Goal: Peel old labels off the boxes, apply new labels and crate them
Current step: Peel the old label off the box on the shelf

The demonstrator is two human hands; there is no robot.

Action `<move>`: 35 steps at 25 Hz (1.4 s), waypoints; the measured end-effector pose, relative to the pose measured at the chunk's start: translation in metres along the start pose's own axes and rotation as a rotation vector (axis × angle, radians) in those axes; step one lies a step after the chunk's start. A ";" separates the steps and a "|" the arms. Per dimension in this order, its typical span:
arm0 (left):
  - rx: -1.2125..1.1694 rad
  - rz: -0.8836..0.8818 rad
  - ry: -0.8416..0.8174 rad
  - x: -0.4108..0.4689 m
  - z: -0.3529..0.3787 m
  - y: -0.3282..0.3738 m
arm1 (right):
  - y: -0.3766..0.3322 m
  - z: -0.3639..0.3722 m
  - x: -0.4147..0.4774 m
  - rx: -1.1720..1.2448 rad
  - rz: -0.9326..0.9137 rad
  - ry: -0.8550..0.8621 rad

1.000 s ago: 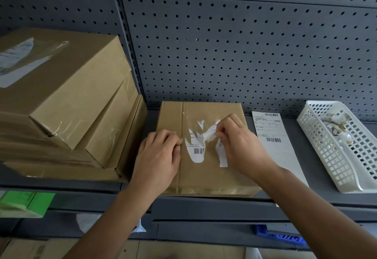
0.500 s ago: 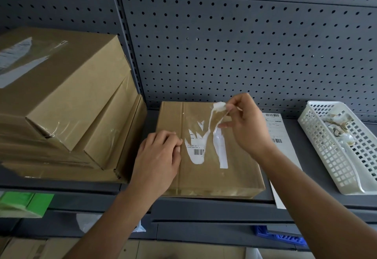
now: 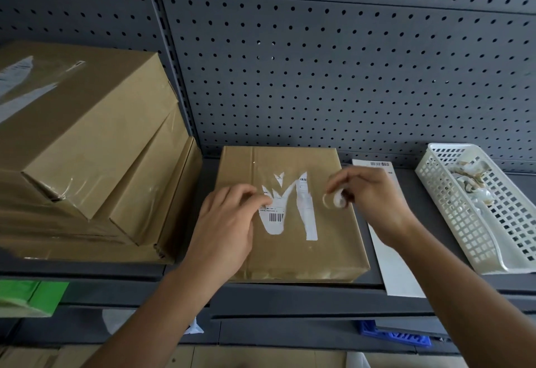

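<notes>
A flat brown cardboard box (image 3: 293, 254) lies on the grey shelf. Torn white remnants of its old label (image 3: 285, 208) still stick to the top, one with a barcode. My left hand (image 3: 229, 222) rests on the box's left side, fingertips at the label's edge. My right hand (image 3: 368, 193) hovers over the box's right edge and pinches a curled strip of peeled label (image 3: 333, 200). A sheet of new labels (image 3: 388, 260) lies flat on the shelf just right of the box, partly under my right forearm.
A stack of larger brown boxes (image 3: 87, 147) fills the shelf at left. A white plastic basket (image 3: 452, 231) holding peeled label scraps stands at the far right. Grey pegboard (image 3: 319, 63) backs the shelf. Below are a green item (image 3: 32, 295) and a blue item (image 3: 394, 335).
My right hand tore a strip off the old label, lifted it up and back, then came down to the right with the strip curled in its fingers. My left hand stayed on the box.
</notes>
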State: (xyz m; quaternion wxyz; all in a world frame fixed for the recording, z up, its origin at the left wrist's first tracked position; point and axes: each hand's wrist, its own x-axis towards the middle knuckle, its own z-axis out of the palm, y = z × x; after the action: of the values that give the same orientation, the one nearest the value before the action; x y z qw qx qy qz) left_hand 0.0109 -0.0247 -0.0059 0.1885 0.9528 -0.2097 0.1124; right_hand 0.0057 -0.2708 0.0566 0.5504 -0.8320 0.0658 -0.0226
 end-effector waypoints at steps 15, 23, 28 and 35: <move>-0.073 0.008 -0.018 -0.001 0.007 0.010 | 0.013 -0.004 -0.014 -0.702 -0.384 -0.398; -0.065 -0.005 -0.030 0.000 0.005 0.011 | -0.010 -0.002 0.003 -0.914 -0.387 -0.618; -0.064 -0.009 -0.033 0.000 0.006 0.011 | -0.010 0.001 0.006 -0.943 -0.413 -0.655; -0.076 -0.011 -0.027 0.000 0.005 0.011 | 0.014 -0.003 -0.005 -0.844 -0.548 -0.452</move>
State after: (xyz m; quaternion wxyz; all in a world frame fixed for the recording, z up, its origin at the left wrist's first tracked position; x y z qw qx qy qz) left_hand 0.0070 -0.0360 -0.0073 0.2222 0.9476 -0.2110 0.0902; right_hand -0.0007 -0.2784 0.0452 0.1433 -0.9513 -0.2697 0.0425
